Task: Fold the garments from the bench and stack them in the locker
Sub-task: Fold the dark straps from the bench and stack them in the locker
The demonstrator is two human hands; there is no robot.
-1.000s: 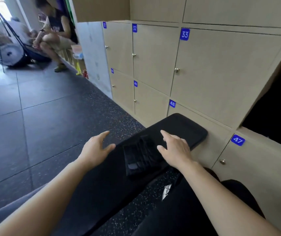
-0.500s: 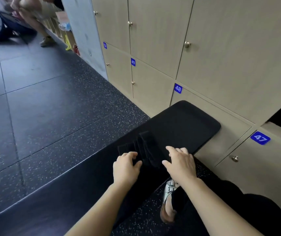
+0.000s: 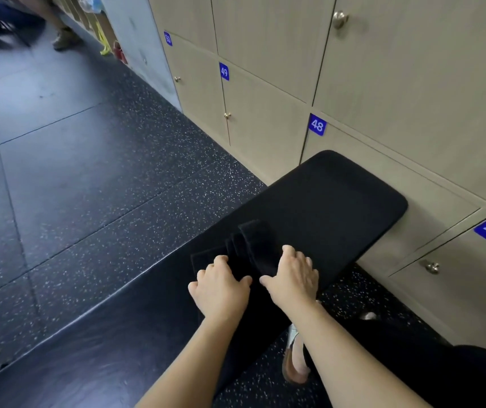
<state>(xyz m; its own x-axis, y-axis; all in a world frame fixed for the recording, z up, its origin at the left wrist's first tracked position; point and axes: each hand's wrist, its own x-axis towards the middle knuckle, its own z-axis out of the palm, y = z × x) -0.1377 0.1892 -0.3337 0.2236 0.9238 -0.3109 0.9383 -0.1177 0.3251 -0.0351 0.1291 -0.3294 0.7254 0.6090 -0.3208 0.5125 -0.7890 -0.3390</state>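
Both hands are now landing on the dark garment (image 3: 253, 245), having closed in from either side.
Left hand (image 3: 221, 287) is curling its fingers round the near edge, right hand (image 3: 291, 275) is pressing with fingers spread; the garment is lying on the table (image 3: 339, 201), probably getting its last fold, and needing lifting next.

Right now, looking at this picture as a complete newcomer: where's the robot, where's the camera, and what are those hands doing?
There is no robot here. A person wears a camera on the head, so you look down along their bare arms. The left hand and right hand are on a folded black garment lying on a black bench. The left fingers curl into the cloth; whether the right grips or only presses, I cannot tell. Beside the bench stand closed lockers with blue number tags.
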